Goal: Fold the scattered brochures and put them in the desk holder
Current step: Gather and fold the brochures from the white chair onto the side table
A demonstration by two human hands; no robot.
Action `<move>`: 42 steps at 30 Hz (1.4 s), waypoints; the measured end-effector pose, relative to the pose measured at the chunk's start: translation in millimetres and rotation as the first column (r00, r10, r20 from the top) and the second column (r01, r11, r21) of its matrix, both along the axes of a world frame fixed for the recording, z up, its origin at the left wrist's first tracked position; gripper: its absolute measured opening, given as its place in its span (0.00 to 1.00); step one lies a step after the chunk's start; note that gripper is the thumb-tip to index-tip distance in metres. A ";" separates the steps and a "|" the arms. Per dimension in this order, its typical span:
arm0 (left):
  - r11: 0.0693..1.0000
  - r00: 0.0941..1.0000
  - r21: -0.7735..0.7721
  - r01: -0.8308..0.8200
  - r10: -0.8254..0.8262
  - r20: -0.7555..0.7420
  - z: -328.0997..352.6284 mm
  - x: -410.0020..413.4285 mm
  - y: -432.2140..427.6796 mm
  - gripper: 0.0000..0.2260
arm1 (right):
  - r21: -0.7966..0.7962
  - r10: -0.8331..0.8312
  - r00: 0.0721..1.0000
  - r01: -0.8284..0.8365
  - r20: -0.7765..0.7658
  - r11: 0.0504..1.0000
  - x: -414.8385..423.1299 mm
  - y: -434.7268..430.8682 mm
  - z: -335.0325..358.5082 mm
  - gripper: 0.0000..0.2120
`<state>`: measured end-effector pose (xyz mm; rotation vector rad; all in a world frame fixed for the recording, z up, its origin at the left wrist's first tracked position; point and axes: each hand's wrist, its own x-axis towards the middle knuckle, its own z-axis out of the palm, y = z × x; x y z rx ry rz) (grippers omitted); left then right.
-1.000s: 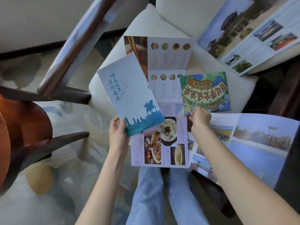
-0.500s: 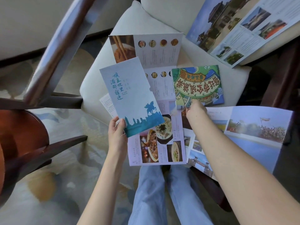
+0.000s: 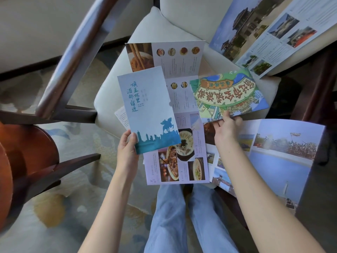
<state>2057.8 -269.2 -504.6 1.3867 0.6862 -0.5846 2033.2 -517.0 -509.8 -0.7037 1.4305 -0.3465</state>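
Just pinched the green map brochure (image 3: 226, 95) with the right hand (image 3: 226, 126), lifting it off the cushion (image 3: 109, 99); gripping the blue brochure (image 3: 145, 106) in the left hand (image 3: 126, 148). Second one gathered, none stowed yet.

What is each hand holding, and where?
Left hand grips the blue brochure by its bottom-left corner; right hand pinches the green brochure at its near edge.

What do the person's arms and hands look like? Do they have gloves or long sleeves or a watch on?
No gloves and no sleeves show. Both arms are bare from the bottom of the picture up to the left hand and the right hand. No watch, bracelet or ring shows on the sides in view. Below the arms, the person wears light blue jeans.
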 end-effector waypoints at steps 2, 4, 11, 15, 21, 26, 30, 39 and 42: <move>1.000 1.000 0.000 0.002 -0.002 0.010 3.6 1.5 4.9 0.16 | -0.071 0.068 0.997 -0.069 -0.025 0.995 -8.4 6.2 9.9 0.05; 1.000 1.000 -0.007 0.005 -0.005 0.015 7.9 3.2 9.7 0.17 | -0.119 0.134 0.991 -0.136 -0.026 0.984 -17.1 11.4 22.1 0.11; 0.996 0.995 -0.027 0.085 -0.084 0.050 16.2 5.5 29.2 0.13 | -0.291 0.311 0.949 -0.311 -0.047 0.905 -38.3 7.7 61.1 0.21; 0.987 0.989 -0.072 0.140 -0.136 0.062 16.4 3.4 33.9 0.11 | -0.321 0.354 0.935 -0.344 -0.028 0.882 -53.6 3.7 73.5 0.20; 0.977 0.981 -0.094 0.189 -0.184 0.063 15.6 -4.8 29.4 0.11 | -0.326 0.473 0.881 -0.450 -0.008 0.831 -70.8 4.8 82.4 0.17; 0.982 0.985 -0.089 0.169 -0.166 0.047 15.5 -8.7 24.9 0.10 | -0.346 0.503 0.864 -0.484 -0.039 0.804 -76.4 7.2 82.7 0.18; 0.980 0.985 -0.104 0.171 -0.166 0.055 15.8 -9.8 29.5 0.12 | -0.347 0.503 0.863 -0.489 -0.058 0.800 -78.0 9.4 81.2 0.19; 0.979 0.983 -0.091 0.181 -0.176 0.055 13.5 -12.6 38.4 0.12 | -0.385 0.490 0.869 -0.474 -0.063 0.792 -77.8 14.5 77.8 0.19; 0.981 0.984 -0.093 0.173 -0.168 0.060 12.9 -13.8 39.0 0.12 | -0.407 0.487 0.871 -0.470 -0.069 0.783 -76.8 12.6 76.3 0.18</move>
